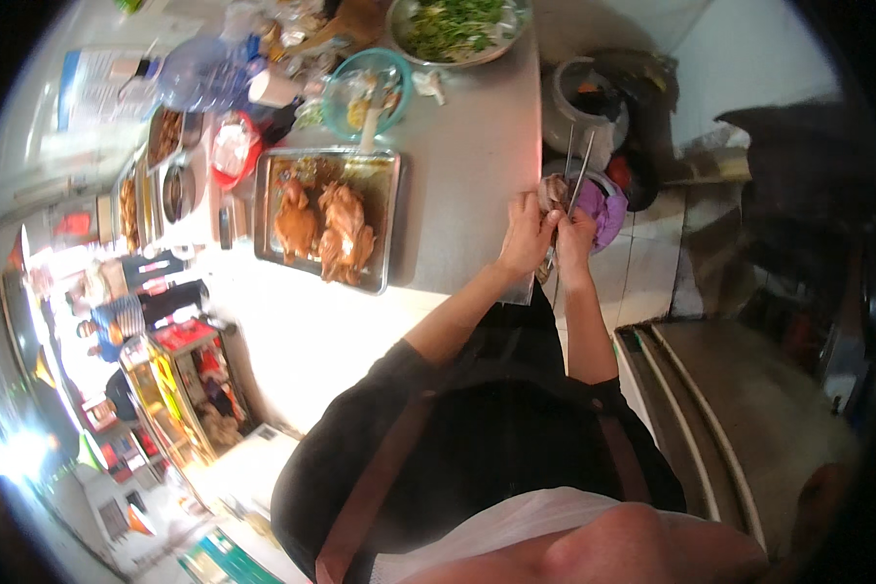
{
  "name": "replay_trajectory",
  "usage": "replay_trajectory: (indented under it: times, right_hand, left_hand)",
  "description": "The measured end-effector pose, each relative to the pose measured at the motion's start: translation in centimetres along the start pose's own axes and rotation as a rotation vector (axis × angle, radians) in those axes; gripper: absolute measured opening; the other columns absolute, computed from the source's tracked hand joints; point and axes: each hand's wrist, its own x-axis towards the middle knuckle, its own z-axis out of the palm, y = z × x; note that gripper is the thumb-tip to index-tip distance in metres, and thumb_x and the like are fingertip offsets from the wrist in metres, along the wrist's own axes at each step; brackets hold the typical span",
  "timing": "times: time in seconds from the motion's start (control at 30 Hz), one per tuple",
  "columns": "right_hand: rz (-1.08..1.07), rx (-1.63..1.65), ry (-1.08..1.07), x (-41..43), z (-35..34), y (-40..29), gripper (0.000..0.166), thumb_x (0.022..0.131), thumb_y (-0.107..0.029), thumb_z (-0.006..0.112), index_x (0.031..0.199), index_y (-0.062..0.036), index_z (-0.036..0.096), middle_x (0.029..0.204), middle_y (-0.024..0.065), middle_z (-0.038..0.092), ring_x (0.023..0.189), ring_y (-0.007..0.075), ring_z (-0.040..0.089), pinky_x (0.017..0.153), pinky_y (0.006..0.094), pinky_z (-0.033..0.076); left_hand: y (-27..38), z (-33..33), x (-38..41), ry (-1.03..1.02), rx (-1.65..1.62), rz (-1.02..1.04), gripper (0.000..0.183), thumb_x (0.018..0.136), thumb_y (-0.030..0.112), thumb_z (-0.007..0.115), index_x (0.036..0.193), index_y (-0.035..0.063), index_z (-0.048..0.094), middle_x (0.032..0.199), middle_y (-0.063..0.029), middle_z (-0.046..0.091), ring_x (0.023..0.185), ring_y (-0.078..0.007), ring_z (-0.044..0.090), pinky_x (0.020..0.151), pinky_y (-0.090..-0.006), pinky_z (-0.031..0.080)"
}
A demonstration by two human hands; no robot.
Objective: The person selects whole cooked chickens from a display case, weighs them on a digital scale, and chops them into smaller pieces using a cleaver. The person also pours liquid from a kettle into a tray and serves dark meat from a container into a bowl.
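Note:
Both hands are together just past the edge of a metal table [467,182], above a bin with a purple liner [606,212]. My left hand [529,237] grips a small brownish piece, apparently meat [552,191]. My right hand [575,237] is closed around a pair of long thin metal rods [582,164], tongs or chopsticks, which point away from me. Their lower ends are partly hidden by the fingers. Left of the hands, a rectangular metal tray [390,219] holds two whole browned birds [347,233] in dark liquid.
Beyond the tray stand a turquoise basin [409,95] and a metal bowl of chopped greens [452,33]. A large water bottle [204,73] and red bowl [235,150] are at the far left. A white bucket [580,95] stands beside the table. People [120,321] are in the background.

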Motion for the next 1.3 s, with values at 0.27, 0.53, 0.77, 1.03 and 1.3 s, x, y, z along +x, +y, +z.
replay_trajectory:
  times: [0.27,0.53,0.77,1.03,1.3]
  right_hand:
    - [0.238,0.161,-0.057,-5.9,5.5,2.7,0.015,0.092,-0.012,0.061,0.1,-0.0003,0.064,0.087,0.0034,0.065,0.071,0.0127,0.061,0.061,0.0261,0.049]
    - [-0.3,-0.691,-0.431,-7.4,8.9,4.7,0.03,0.09,-0.017,0.064,0.109,0.0065,0.063,0.098,0.0127,0.069,0.089,0.0146,0.064,0.079,0.0293,0.05]
    - [-0.327,-1.102,-0.402,4.7,13.4,4.2,0.037,0.079,-0.03,0.077,0.076,0.0053,0.066,0.062,0.0143,0.064,0.057,0.0223,0.061,0.058,0.0375,0.047]
    - [-0.602,-0.891,-0.28,8.5,18.6,2.7,0.031,0.089,-0.027,0.066,0.089,0.0045,0.069,0.075,0.0126,0.068,0.065,0.0174,0.06,0.064,0.0341,0.049]
    - [0.085,-0.735,-0.902,-17.2,16.0,4.8,0.043,0.095,-0.021,0.059,0.057,-0.0069,0.046,0.051,-0.0017,0.042,0.046,0.0064,0.037,0.046,0.0237,0.031]
  left_hand:
    - [-0.4,-6.0,-6.7,0.098,-0.544,-0.204,0.036,0.093,0.015,0.058,0.125,-0.0004,0.05,0.093,-0.0189,0.066,0.078,-0.0289,0.066,0.07,-0.0356,0.052]
    - [-3.3,-11.8,-6.8,0.382,-0.162,-0.586,0.024,0.093,0.02,0.056,0.094,-0.0024,0.064,0.069,-0.0266,0.059,0.066,-0.046,0.06,0.055,-0.0471,0.047]
    - [-6.1,-9.0,-6.4,0.812,-0.123,-0.471,0.017,0.09,0.012,0.056,0.087,-0.0007,0.066,0.072,-0.022,0.065,0.073,-0.0383,0.066,0.066,-0.0446,0.052]
    - [-7.6,-10.5,-16.3,0.575,-0.72,-0.763,0.019,0.091,0.009,0.053,0.085,0.0016,0.069,0.077,-0.0148,0.069,0.068,-0.0264,0.068,0.066,-0.0368,0.053]
    - [-0.8,-14.6,-30.5,0.395,-0.621,-0.692,0.058,0.099,0.042,0.046,0.137,-0.0024,0.041,0.138,-0.0219,0.049,0.139,-0.0316,0.031,0.11,-0.0406,0.027]
